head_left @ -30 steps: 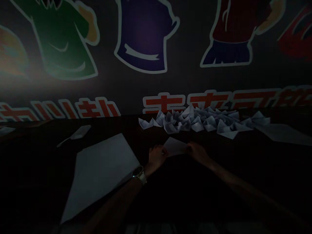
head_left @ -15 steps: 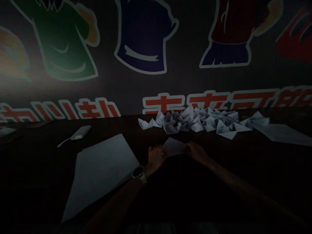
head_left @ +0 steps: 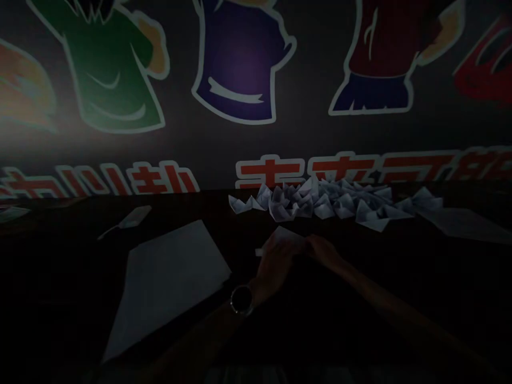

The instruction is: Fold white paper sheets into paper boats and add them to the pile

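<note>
A small folded sheet of white paper [head_left: 287, 233] lies on the dark table between my hands. My left hand [head_left: 276, 261], with a watch [head_left: 241, 300] on its wrist, rests across the paper with its fingers laid flat over it. A white corner of paper sticks out on that hand's left side. At the paper's right end, my right hand [head_left: 323, 250] pinches the edge; its fingertips are dim. Just beyond the hands is a heap of folded paper boats [head_left: 292, 205]. The lower part of the folded sheet is hidden by my left hand.
A stack of white paper sheets [head_left: 172, 282] lies left of my hands. Behind it is a white device with a cord [head_left: 136, 216]. More flat paper [head_left: 468, 224] lies at the right. A wall with painted figures [head_left: 240, 64] rises behind the table. The light is very dim.
My left hand has moved right, from pinching the paper's left end to lying across it. My right hand has stayed at the right end. The view has darkened slightly.
</note>
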`<action>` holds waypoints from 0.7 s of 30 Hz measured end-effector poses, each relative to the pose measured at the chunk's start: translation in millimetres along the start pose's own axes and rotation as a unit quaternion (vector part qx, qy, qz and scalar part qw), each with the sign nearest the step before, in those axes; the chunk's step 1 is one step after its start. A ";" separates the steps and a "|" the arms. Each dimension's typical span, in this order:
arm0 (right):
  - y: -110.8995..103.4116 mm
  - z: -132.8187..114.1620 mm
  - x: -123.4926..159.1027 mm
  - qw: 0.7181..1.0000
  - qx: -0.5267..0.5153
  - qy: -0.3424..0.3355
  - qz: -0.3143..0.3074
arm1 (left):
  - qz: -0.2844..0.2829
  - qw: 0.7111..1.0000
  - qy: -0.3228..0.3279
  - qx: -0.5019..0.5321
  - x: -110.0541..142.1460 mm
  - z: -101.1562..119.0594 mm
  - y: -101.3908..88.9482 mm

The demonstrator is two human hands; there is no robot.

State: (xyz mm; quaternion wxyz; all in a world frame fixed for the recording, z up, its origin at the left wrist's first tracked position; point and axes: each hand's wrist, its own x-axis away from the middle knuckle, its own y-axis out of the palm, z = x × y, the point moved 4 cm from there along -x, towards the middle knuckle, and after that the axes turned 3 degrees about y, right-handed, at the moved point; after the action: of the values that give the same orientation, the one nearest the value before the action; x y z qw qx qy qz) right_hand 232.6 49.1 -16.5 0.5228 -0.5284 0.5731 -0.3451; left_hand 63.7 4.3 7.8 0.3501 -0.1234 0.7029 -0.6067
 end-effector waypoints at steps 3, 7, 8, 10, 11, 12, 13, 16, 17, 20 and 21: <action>1.1 0.8 -1.0 1.000 -0.006 0.003 0.008 | 0.024 1.000 0.001 0.008 10.5 9.6 6.9; 2.1 1.7 -2.4 1.000 -0.024 -0.001 0.019 | -0.010 0.999 -0.038 0.014 17.6 6.3 11.8; 2.2 1.8 -2.6 0.999 -0.026 -0.002 0.020 | -0.024 0.999 -0.041 0.020 17.7 5.2 11.9; 2.4 2.1 -2.8 0.999 -0.026 -0.005 0.023 | -0.049 0.997 -0.043 0.037 17.4 3.6 10.7; 2.5 2.2 -2.7 0.999 -0.026 -0.006 0.023 | -0.059 0.996 -0.042 0.047 17.2 3.4 9.6; 2.4 2.3 -2.6 0.999 -0.025 -0.007 0.024 | -0.067 0.995 -0.041 0.056 17.2 3.3 8.2; 2.3 2.4 -2.5 0.999 -0.024 -0.008 0.025 | -0.070 0.995 -0.041 0.063 17.3 3.2 6.4; 1.9 2.6 -1.9 0.999 -0.026 -0.010 0.025 | -0.077 0.993 -0.039 0.077 17.9 3.0 1.4; 1.6 2.6 -1.7 0.999 -0.029 -0.010 0.025 | -0.082 0.993 -0.039 0.081 18.0 2.7 0.5; 0.5 1.8 -1.1 0.999 -0.034 -0.007 0.028 | -0.099 0.990 -0.034 0.097 18.0 1.6 -0.2; -0.3 1.1 -0.7 0.999 -0.032 -0.009 0.032 | -0.102 0.989 -0.034 0.100 17.9 1.3 0.0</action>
State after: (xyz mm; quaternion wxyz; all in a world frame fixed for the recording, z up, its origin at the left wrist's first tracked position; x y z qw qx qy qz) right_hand 233.6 49.9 -16.2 0.5217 -0.5293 0.5954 -0.3051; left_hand 51.6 -7.4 1.6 0.3207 -0.1797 0.6100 -0.7020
